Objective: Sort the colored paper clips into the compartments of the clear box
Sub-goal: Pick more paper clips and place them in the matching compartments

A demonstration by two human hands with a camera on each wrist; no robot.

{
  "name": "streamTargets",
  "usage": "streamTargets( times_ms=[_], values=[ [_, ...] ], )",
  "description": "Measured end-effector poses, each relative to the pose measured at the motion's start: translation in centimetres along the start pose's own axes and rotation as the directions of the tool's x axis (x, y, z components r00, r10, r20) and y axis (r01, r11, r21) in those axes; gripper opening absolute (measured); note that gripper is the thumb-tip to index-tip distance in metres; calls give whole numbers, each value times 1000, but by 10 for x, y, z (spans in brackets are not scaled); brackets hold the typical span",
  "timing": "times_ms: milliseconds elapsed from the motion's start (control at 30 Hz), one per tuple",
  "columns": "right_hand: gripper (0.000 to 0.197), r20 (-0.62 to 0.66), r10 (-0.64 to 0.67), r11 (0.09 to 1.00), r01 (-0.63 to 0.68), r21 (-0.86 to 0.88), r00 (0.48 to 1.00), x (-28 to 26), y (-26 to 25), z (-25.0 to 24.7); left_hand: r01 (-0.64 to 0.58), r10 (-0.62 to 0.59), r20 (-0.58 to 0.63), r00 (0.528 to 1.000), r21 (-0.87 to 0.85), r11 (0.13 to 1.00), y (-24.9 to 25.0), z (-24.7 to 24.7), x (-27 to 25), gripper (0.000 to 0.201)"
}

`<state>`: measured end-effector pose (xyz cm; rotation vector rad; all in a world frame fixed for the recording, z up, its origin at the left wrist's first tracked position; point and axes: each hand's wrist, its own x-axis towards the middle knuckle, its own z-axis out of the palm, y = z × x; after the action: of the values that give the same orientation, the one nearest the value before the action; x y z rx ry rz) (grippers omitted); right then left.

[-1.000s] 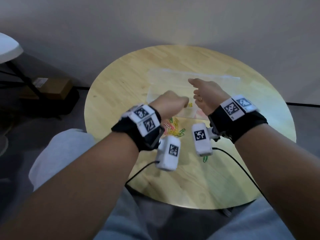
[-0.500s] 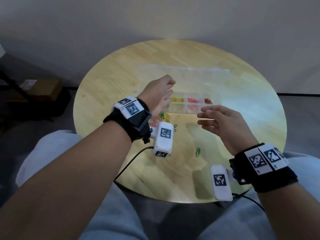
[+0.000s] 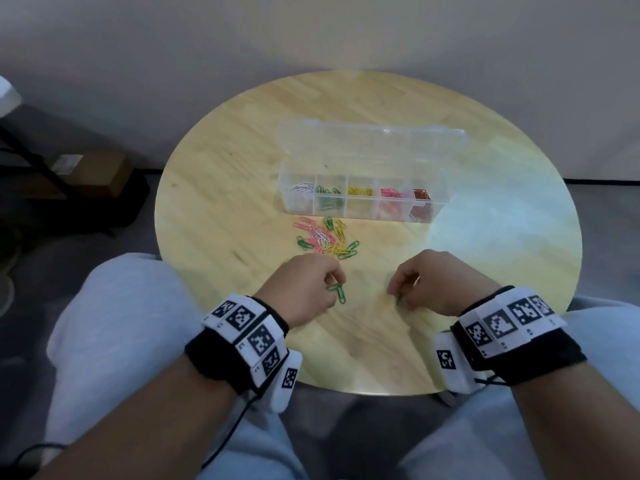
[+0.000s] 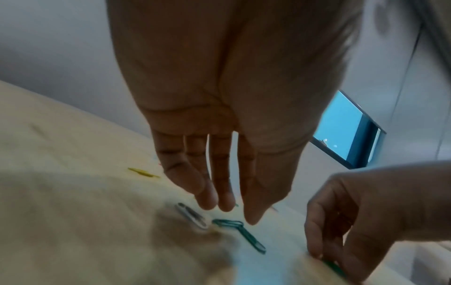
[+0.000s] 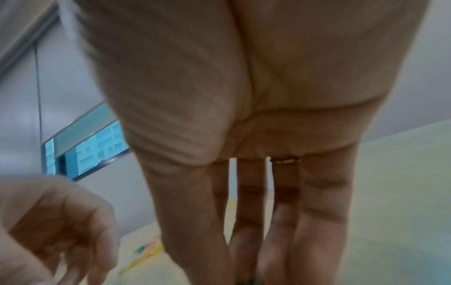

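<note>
The clear box [image 3: 360,211] lies open mid-table, with white, green, yellow, pink and red clips in separate compartments. A mixed pile of loose clips [image 3: 325,239] lies just in front of it. My left hand [image 3: 337,284] hovers near the table's front, fingers pointing down over two joined green clips [image 3: 338,293] [image 4: 240,232] and a white clip [image 4: 192,216]; it holds nothing. My right hand [image 3: 398,296] [image 4: 327,256] is to its right and pinches a single green clip [image 3: 399,301] [image 4: 334,268] that lies on the table.
The box's clear lid [image 3: 374,140] lies flat behind it. The round wooden table [image 3: 502,220] ends just under my wrists, with my knees below. A lone yellow clip [image 4: 142,172] lies left of my left hand. A cardboard box [image 3: 93,171] sits on the floor at left.
Both hands have drawn back from the box to the near part of the table. The left hand has come down over the green clips, and the right has closed on a single green one.
</note>
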<state>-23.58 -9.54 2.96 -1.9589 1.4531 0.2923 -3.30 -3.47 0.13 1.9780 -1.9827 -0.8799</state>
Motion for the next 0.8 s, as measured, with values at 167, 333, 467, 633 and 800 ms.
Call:
streamTargets(
  times_ms=[167,333,467,633,800],
  values=[
    [24,-59,15,996,-21,-90,998,4,-9,10,-22,23,-10,1000,108,994,3,7,6,25],
    [13,-102,26,993,-38,-114,994,7,-6,10,5,-1,-36,999,124,992,6,7,6,22],
    [12,-131,108,992,-115,-43,985,9,-2,5,15,-7,-54,999,149,989,9,7,5,19],
    [10,-123,128,991,-133,-30,984,12,0,5,63,-57,-131,990,37,997,7,-6,8,18],
    [7,-104,115,992,-118,-31,988,12,0,8,71,-101,-165,981,-180,981,3,-17,7,16]
  ],
)
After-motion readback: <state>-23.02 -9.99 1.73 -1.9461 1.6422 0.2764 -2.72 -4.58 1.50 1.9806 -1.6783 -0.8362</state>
